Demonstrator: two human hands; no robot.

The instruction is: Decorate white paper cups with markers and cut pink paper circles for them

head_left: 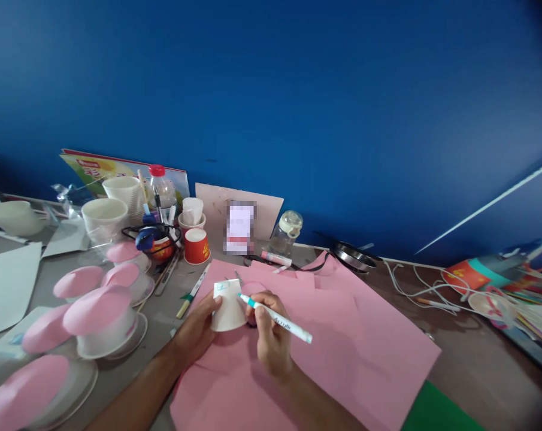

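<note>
My left hand grips a small white paper cup by its left side, its wider rim turned downward. Near the cup's upper edge is a small teal outline drawing. A white acrylic marker with a teal tip is pinched in my right hand. The tip is at the cup's right side; whether it touches the cup I cannot tell. Both hands are over large pink paper sheets. Just left of the cup lies another acrylic marker with a yellowish-green end.
Several white bowls topped with pink paper rounds crowd the left. Behind stand stacked white cups, a red paper cup, a red-capped bottle and a glass jar. White cables and a tape roll lie right.
</note>
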